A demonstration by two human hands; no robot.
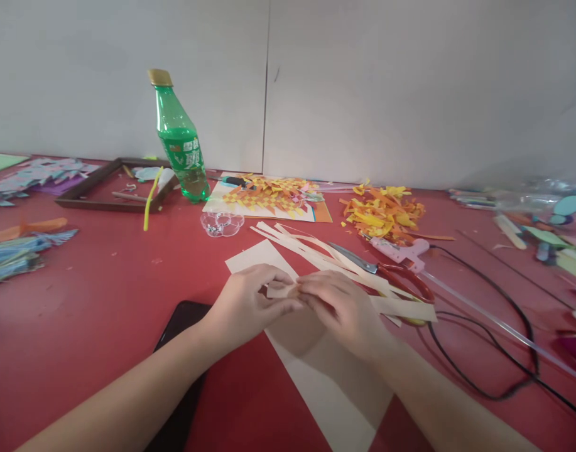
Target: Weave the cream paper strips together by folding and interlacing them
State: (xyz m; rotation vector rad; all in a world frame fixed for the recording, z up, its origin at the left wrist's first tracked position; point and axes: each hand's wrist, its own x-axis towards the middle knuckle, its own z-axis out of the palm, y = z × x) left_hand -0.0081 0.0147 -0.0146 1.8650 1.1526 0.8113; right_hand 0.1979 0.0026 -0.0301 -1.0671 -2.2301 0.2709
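Bare forearms, cut off below, lead to hands pinching a pale paper strip, partly hidden, above smooth, straight-edged cream card.

"Where does the camera sit?"
"On the person's head, looking forward and down over the red surface."
"How near is it?"
"Close: the left grip and right grip are around mid-frame, and the forearms slant in from the bottom edge."
"And how far back does it see?"
"To the pale wall, which fills the top of this single view."
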